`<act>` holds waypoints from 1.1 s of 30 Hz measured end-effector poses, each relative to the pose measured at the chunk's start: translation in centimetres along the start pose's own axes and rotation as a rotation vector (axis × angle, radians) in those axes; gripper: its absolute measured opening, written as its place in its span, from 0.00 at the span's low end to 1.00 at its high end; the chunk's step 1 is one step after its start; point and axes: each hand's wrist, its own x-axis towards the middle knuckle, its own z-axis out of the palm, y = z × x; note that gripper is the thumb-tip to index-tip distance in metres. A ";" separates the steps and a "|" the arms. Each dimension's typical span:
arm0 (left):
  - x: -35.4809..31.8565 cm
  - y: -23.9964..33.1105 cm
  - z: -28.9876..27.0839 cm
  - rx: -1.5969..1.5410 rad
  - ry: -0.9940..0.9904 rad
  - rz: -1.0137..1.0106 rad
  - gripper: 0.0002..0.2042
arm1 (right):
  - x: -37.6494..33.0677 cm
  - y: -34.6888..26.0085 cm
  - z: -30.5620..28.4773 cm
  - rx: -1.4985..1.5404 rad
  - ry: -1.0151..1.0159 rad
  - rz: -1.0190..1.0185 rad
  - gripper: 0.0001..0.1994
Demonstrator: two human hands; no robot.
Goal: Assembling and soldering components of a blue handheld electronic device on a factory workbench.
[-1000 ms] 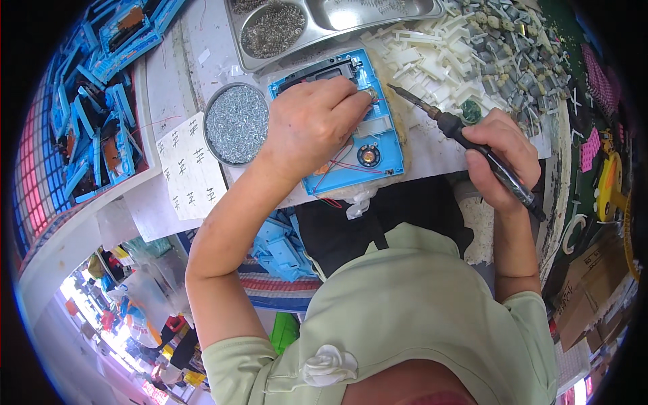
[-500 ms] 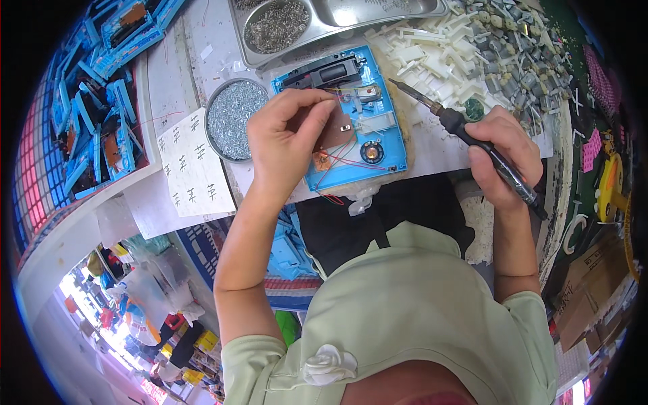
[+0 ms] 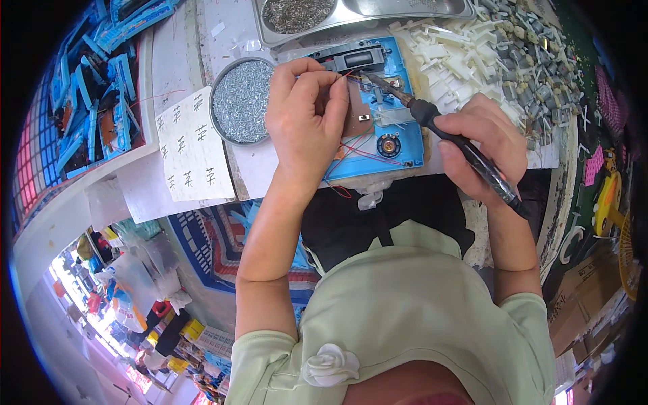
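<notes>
My right hand [image 3: 484, 145] grips the handle of a soldering iron [image 3: 426, 113], its tip angled to the upper left among the small parts of a blue plastic housing [image 3: 410, 138]. My left hand [image 3: 304, 121] is pinched over the housing's left side, with a thin wire showing at its fingertips close to the iron's tip. Whether tip and wire touch, I cannot tell. Beside those fingers lies a brown circuit board [image 3: 358, 111], partly hidden. The housing also holds a black module [image 3: 358, 59], a round speaker [image 3: 389, 145] and loose red wires.
Left of my hand stands a round dish of small metal pieces [image 3: 244, 101], beside a paper with handwriting [image 3: 196, 152]. A metal tray [image 3: 351, 17] sits behind. White plastic parts [image 3: 452, 64] and small motors [image 3: 540, 74] are heaped right; blue housings [image 3: 101, 94] fill a bin left.
The soldering iron has moved left and down onto the housing, toward my left fingertips. My left hand has shifted right and slightly away from me, and the whole view has shifted a little.
</notes>
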 end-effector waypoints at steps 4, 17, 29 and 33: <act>0.0 -0.1 -0.1 0.006 -0.005 -0.008 0.04 | 0.0 0.3 0.2 -0.033 -0.029 -0.034 0.13; -0.1 -0.2 0.2 -0.025 0.016 -0.016 0.05 | 0.2 0.3 0.8 -0.084 -0.015 -0.051 0.13; -0.1 0.0 0.2 -0.038 0.019 -0.033 0.05 | 0.3 0.3 0.9 -0.097 -0.047 -0.076 0.15; -0.2 -0.1 0.2 -0.026 0.026 -0.026 0.05 | 0.3 0.6 0.7 -0.107 -0.063 -0.108 0.16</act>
